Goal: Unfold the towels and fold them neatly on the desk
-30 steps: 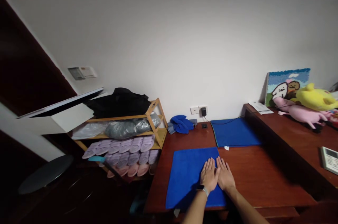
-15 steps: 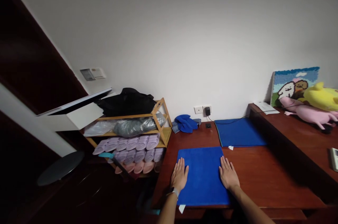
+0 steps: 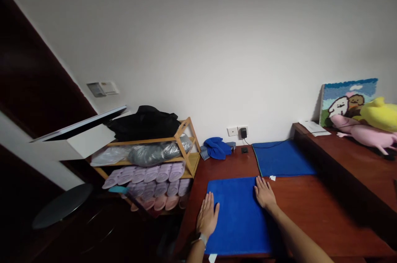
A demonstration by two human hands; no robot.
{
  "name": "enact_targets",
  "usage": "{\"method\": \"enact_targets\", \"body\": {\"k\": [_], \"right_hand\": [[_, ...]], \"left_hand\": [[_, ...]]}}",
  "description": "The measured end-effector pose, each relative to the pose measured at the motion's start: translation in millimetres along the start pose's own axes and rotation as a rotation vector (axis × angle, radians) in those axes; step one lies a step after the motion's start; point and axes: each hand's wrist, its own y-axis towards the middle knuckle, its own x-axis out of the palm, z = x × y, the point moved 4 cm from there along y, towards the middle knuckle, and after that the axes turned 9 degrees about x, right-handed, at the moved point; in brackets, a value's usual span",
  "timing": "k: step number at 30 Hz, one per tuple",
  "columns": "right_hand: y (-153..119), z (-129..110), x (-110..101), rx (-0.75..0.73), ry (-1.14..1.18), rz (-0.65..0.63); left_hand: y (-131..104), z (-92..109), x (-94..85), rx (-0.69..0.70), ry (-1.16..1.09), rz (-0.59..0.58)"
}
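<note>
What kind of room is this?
Probably a home or dorm room: a wooden rack of slippers, plush toys, and a reddish-brown desk with blue cloths against a plain wall.

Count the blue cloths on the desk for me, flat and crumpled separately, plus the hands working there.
Flat blue cloths: 2 (the near cloth and the far cloth)
Crumpled blue cloth: 1
Hands: 2 (left hand and right hand)
Total: 5

No legible text anywhere.
</note>
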Motion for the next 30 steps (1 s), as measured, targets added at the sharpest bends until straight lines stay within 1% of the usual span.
{"method": "enact_targets", "body": {"k": [2,5,7,8,9,10,12,14,15,16,17,18,19,20,21,22,24,26,28,30], "right_hand": [[5.9,-2.6,0.7,0.005,0.002,0.013],[6.4,-2.7,4.0,-0.003,0.022,0.031],[4.9,-2.5,4.0,-0.003,0.034,0.027],[4.4,-2.6,2.9,-0.002,0.041,0.024],[4.2,-2.9,1.4,0.001,0.047,0.019],[4.2,-3.3,-0.5,0.006,0.055,0.015],[4.6,-3.7,-4.3,0.015,0.077,0.009],[4.9,-3.6,-7.6,0.017,0.102,0.009],[5.0,-3.5,-8.8,0.012,0.118,0.009],[5.1,-3.3,-9.7,0.005,0.135,0.007],[5.1,-3.2,-10.3,-0.004,0.151,0.004],[5.2,-3.1,-10.6,-0.011,0.164,0.000],[5.4,-2.8,-10.6,-0.015,0.174,-0.002],[5.8,-2.5,-10.4,-0.016,0.184,-0.003],[6.3,-2.2,-9.9,-0.013,0.194,-0.004],[6.9,-2.0,-9.5,-0.012,0.205,-0.003],[8.0,-2.1,-9.3,-0.012,0.230,0.004],[8.9,-2.8,-10.4,-0.016,0.266,0.012],[9.6,-2.7,-14.4,-0.017,0.325,0.033],[8.7,-0.4,-20.7,-0.007,0.385,0.064]], "left_hand": [[-1.3,-5.2,3.0,-0.002,0.016,0.018],[-2.8,-15.2,7.0,0.013,0.064,0.042],[0.8,-14.5,7.3,0.040,0.098,0.060],[5.5,-8.8,6.5,0.059,0.112,0.078],[12.4,1.9,5.8,0.086,0.122,0.101],[21.5,18.0,5.5,0.126,0.123,0.122],[45.3,64.2,8.4,0.241,0.094,0.127],[71.7,116.9,16.0,0.355,0.035,0.060],[84.1,138.5,20.6,0.370,0.011,0.012],[95.0,154.2,24.8,0.364,-0.008,-0.040],[104.0,162.2,28.2,0.339,-0.019,-0.087],[110.8,161.7,30.2,0.300,-0.025,-0.123],[115.3,152.8,30.7,0.256,-0.025,-0.146],[117.4,136.5,29.7,0.210,-0.020,-0.154],[117.2,114.2,27.4,0.162,-0.011,-0.149],[115.0,87.9,24.2,0.113,0.007,-0.138],[106.2,31.0,16.2,0.007,0.067,-0.104],[94.8,-19.0,8.8,-0.063,0.101,-0.080],[82.3,-58.4,4.1,-0.148,0.131,-0.083],[66.8,-86.8,1.4,-0.223,0.170,-0.069]]}}
